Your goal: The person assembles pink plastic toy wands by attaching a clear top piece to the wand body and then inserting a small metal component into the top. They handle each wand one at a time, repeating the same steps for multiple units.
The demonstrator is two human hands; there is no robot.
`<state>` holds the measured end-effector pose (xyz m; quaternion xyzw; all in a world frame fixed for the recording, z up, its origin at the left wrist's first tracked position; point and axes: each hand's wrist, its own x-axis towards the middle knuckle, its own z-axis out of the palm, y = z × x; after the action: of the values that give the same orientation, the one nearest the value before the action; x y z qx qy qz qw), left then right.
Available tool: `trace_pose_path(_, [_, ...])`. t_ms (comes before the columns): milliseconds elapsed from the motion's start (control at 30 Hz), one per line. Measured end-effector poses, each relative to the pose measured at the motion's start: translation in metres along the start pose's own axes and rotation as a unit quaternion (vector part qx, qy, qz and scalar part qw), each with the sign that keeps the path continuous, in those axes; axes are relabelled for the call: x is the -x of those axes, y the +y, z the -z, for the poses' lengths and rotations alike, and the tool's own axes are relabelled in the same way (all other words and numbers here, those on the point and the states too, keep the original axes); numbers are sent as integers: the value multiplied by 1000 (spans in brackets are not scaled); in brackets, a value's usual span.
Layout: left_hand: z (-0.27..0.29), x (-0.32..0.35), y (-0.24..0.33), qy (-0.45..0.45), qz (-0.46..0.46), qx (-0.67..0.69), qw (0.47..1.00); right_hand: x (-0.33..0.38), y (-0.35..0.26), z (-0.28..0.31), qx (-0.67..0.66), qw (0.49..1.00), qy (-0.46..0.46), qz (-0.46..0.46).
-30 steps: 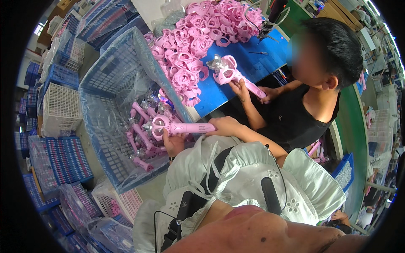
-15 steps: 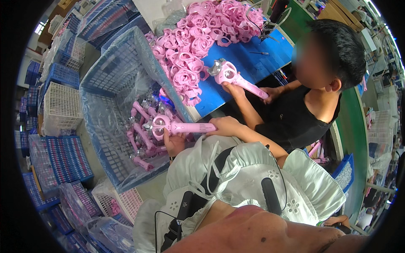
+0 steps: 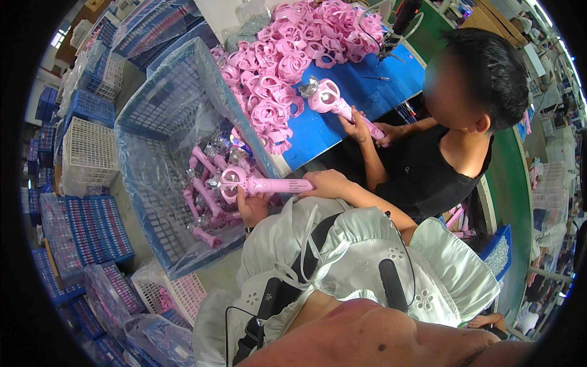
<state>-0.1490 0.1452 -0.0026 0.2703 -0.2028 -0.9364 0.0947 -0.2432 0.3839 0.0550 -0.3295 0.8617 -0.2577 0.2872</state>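
Note:
A pink light stick (image 3: 272, 185) with a ring-shaped head and a clear faceted piece lies level across my two hands. My left hand (image 3: 252, 209) is curled under its head end, with the fingers partly behind it. My right hand (image 3: 328, 183) grips the handle end. Just left of my left hand, a blue mesh crate (image 3: 153, 101) lined with clear plastic holds several similar pink light sticks (image 3: 208, 196) lying in a heap. Across from me, a co-worker in a black top holds another pink light stick (image 3: 342, 107) in both hands.
A blue-topped table (image 3: 367, 92) carries a large pile of pink ring-shaped parts (image 3: 269, 113) and a thin screwdriver-like tool (image 3: 375, 78). Stacked blue and white crates (image 3: 92, 156) stand at the left. A small blue tray (image 3: 500, 254) sits at the right, beside a green surface.
The co-worker's light stick has shifted slightly, and their nearer hand has moved from its head to its handle. My hands and my light stick stay almost still.

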Motion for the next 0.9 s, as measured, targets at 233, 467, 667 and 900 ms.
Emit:
trace_pose_path(233, [0, 0, 0, -12, 6, -5, 1000, 1, -2, 1, -5, 1000, 8, 8])
trace_pose_path(467, [3, -1, 1, -35, 13, 1, 999, 1, -2, 2, -10, 1000, 0, 5])
trace_pose_path(667, [2, -1, 1, -27, 8, 3, 1000, 0, -1, 1, -14, 1000, -6, 3])
trace_pose_path(900, [-1, 1, 0, -21, 3, -1, 1000, 1, -1, 2, -17, 1000, -9, -1])
